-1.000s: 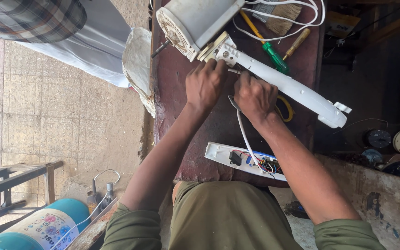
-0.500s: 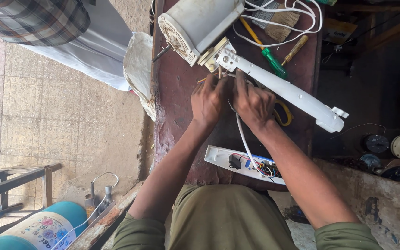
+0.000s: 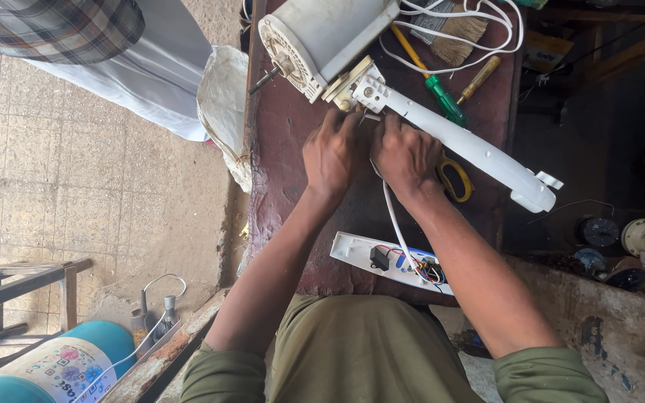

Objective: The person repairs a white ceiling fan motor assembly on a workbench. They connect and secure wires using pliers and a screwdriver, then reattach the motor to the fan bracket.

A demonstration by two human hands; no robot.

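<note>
The white fan neck (image 3: 472,145) lies across the dark red tabletop (image 3: 278,172), running from the motor housing (image 3: 322,37) at 12 o'clock toward 3 o'clock. Both hands have slid up from a second ago: left hand (image 3: 334,153) and right hand (image 3: 406,157) now pinch wires at its joint, grip closed. A green screwdriver (image 3: 442,101) lies beyond.

Dark red worktop (image 3: 285,157) bearing a white fan motor housing (image 3: 322,37) and white fan neck (image 3: 464,145) at the far end. A green-handled screwdriver (image 3: 442,101), brush (image 3: 457,37) and white cable (image 3: 479,22) lie far right; an opened white switch panel (image 3: 390,261) lies at the near edge.
</note>
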